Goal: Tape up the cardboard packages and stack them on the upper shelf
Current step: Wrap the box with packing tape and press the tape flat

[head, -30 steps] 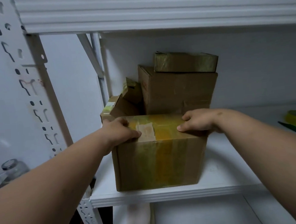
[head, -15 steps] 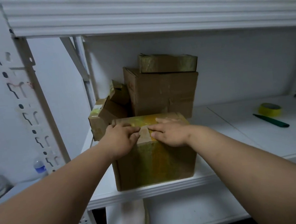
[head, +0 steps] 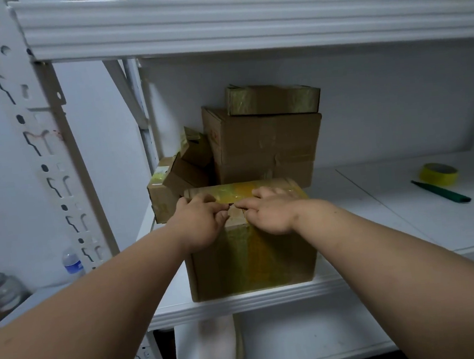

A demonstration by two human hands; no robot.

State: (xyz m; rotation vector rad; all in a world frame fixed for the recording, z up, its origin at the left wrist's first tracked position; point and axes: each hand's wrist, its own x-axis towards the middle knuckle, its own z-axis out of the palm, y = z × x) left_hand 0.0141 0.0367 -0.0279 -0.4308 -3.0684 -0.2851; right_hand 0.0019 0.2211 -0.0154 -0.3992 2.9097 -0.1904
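A cardboard box [head: 252, 261] wrapped in yellow tape stands at the front edge of the white shelf [head: 242, 302]. My left hand [head: 199, 226] and my right hand [head: 271, 213] lie flat on its top near edge, fingertips almost touching over a paper label. Neither hand grips anything. Behind it are stacked packages: a large brown box [head: 264, 147] with a flat taped box [head: 273, 99] on top, and small boxes [head: 177, 176] to the left. A yellow tape roll [head: 438, 174] lies on the shelf at the right.
A green pen or cutter [head: 441, 191] lies beside the tape roll. The upper shelf beam [head: 244, 22] runs overhead. A perforated upright post [head: 45, 157] stands at left. A water bottle [head: 71, 263] and a glass jar [head: 0, 291] sit lower left. Cloth [head: 217, 343] hangs below the shelf.
My hands moved from the box's top corners toward the middle until the fingertips nearly meet over the label. The box has stayed in place.
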